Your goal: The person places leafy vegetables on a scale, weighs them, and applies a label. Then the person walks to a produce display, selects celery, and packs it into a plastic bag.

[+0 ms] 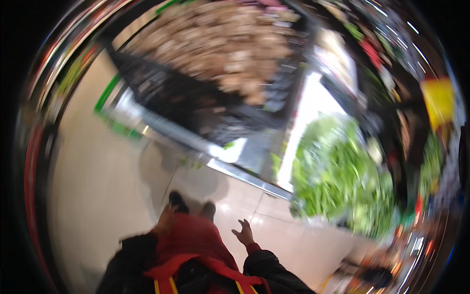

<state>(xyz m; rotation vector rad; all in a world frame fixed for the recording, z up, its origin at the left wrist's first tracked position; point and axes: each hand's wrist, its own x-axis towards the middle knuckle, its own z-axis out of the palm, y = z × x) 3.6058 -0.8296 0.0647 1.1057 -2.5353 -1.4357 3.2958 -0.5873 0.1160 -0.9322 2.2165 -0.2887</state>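
Note:
My right hand (pixel 245 233) hangs over the pale tiled floor, fingers apart and nothing in it. Beside the red apron (pixel 194 235) at my front is my left hand (pixel 165 219), too blurred to show its fingers. Ahead stands a produce display with a heap of brown produce (pixel 220 36), its kind lost in the blur. Leafy green vegetables (pixel 330 172), partly under clear plastic, are piled at the display's right side, beyond my right hand. Neither hand appears to touch the display.
The display's metal front edge (pixel 235 171) runs slantwise ahead of my shoes (pixel 208 209). A green-edged container (pixel 125 130) juts out at its left corner. Blurred shelves line the far left. A yellow sign (pixel 438 101) and more produce are at right, with mixed goods (pixel 367 270) lower right.

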